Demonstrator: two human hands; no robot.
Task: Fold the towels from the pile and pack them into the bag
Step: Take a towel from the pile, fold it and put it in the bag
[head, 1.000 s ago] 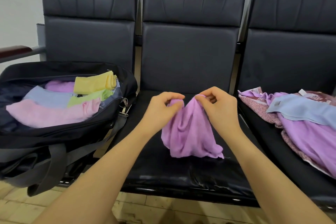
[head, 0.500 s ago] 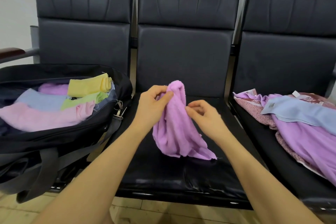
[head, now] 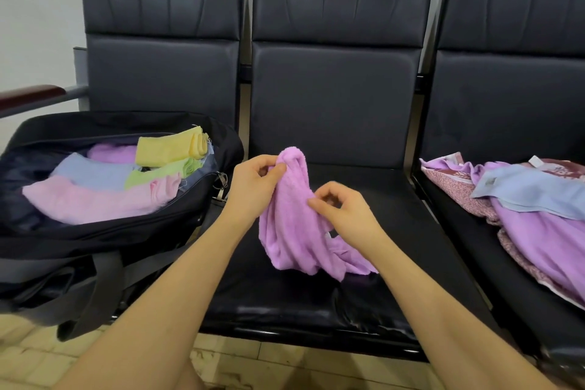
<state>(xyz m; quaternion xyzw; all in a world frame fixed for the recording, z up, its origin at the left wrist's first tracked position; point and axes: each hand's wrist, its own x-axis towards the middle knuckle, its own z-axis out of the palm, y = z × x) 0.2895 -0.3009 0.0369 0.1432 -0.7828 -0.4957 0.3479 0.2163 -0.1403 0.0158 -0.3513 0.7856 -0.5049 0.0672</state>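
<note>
- Looking down from the head camera, 3 black padded seats stand in a row, and both bare forearms reach over the middle seat [head: 395, 231].
- Left hand [head: 253, 190] pinches the top of a purple towel [head: 294, 231] between thumb and curled fingers, lifting it into a bunched peak.
- Right hand [head: 345, 215] sits lower on the same towel, thumb and fingertips curled against the cloth on its right side; whether they actually pinch a fold I cannot tell for sure, though they touch it.
- Towel hangs crumpled from the left hand, its lower end resting on the middle seat.
- On the left seat lies an open black bag [head: 110, 241], its straps hanging over the seat's front edge.
- Inside the bag lie folded towels: a pink one [head: 95, 199] in front, a blue one [head: 91, 171] behind it, a green one [head: 161, 172], a yellow roll [head: 171, 147] on top, and a purple one [head: 110, 152] at the back.
- On the right seat is the unfolded pile [head: 522, 215]: a light blue towel [head: 531, 190] over purple and patterned cloths.
</note>
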